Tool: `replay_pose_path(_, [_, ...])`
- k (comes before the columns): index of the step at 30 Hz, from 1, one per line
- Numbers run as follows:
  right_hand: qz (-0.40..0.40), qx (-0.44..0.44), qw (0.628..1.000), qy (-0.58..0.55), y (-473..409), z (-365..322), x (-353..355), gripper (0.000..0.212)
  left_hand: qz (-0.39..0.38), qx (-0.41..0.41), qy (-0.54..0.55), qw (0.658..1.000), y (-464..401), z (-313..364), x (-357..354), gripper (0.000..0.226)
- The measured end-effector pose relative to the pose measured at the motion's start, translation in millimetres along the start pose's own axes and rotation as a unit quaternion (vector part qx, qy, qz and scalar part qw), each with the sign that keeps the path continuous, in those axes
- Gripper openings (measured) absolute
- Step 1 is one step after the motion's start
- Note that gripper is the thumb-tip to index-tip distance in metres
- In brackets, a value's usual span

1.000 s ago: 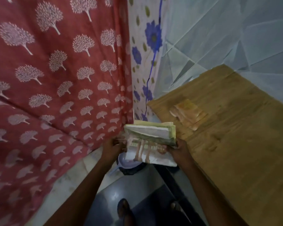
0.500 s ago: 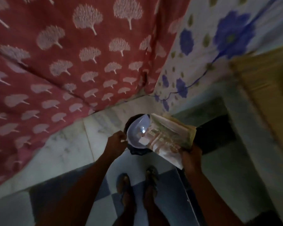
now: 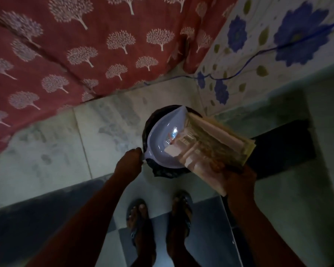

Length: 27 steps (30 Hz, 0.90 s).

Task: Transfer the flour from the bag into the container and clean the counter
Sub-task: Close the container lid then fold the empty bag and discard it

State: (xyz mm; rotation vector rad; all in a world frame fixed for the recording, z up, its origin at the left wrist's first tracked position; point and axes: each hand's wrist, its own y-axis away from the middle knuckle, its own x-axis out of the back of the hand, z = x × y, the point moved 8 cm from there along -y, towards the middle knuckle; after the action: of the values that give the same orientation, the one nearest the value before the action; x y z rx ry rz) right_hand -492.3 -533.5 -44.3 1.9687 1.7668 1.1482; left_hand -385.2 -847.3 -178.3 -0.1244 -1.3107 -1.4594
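Pale lilac plastic is catching the little light in this dim scene: a shallow, rounded plastic lid or dustpan-like scoop (image 3: 163, 135) is tilting over a dark round bin lined with a black plastic bag (image 3: 163, 171) standing on the floor. The left hand (image 3: 128, 164) is gripping the scoop at its lower-left edge, its fingers curling shut around what looks like a short handle. The right hand (image 3: 237, 182) is closing around the lower end of a folded, flattened paper flour bag printed in cream, tan and green (image 3: 212, 149), whose upper corner is resting against the scoop's hollow, right over the bin. Whether any flour is lying in the scoop is too dim to tell.

Two feet in dark sandals (image 3: 158, 218) are standing on the pale tiled floor (image 3: 46, 147) just below the bin. A red cloth patterned with white trees (image 3: 75, 45) is hanging at upper left, beside a white cloth printed with blue flowers (image 3: 268, 45) at upper right.
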Motion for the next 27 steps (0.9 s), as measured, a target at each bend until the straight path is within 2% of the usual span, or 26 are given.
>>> replay_pose_path(3, [0.034, -0.042, 0.994, -0.092, 5.5, 13.1, 7.7, 0.034, -0.028, -0.032, 0.028, 0.999, 2.2, 2.5, -4.8, 0.016])
replay_pose_path(5, [0.052, -0.035, 0.994, -0.089, 17.8, 10.0, 17.9, 0.035, -0.04, -0.036, 0.04, 0.998, 13.7, 3.2, 5.3, 0.017])
replay_pose_path(8, [0.068, -0.008, 0.996, -0.063, 40.7, -6.9, 37.2, 0.024, -0.046, -0.012, 0.074, 0.996, 39.5, -1.2, 28.3, 0.017])
replay_pose_path(10, [0.089, -0.004, 0.994, -0.067, 50.6, -17.8, 49.1, 0.034, -0.022, 0.02, 0.108, 0.994, 61.1, -4.8, 51.3, 0.015])
replay_pose_path(13, [0.118, 0.004, 0.991, -0.063, 61.4, -26.5, 62.6, 0.036, 0.024, 0.108, 0.19, 0.976, 89.9, -18.4, 77.5, 0.022])
replay_pose_path(16, [0.125, -0.016, 0.991, -0.035, 55.0, -16.6, 61.7, 0.039, 0.072, 0.127, 0.24, 0.96, 104.1, -28.9, 94.3, 0.021])
replay_pose_path(19, [0.099, -0.039, 0.994, -0.017, 31.0, -5.0, 31.1, 0.03, 0.094, 0.125, 0.287, 0.945, 102.0, -38.2, 93.7, 0.03])
replay_pose_path(22, [0.05, -0.021, 0.998, 0.028, 7.3, -1.3, -10.1, 0.041, 0.109, 0.13, 0.33, 0.929, 93.8, -40.4, 80.9, 0.031])
replay_pose_path(25, [0.031, 0.024, 0.992, 0.123, -6.9, -0.3, -48.7, 0.042, 0.11, 0.109, 0.393, 0.906, 81.1, -40.7, 60.6, 0.018])
replay_pose_path(27, [0.008, 0.061, 0.984, 0.167, -15.9, -2.8, -76.1, 0.056, 0.112, 0.096, 0.425, 0.893, 74.7, -41.2, 50.2, 0.011])
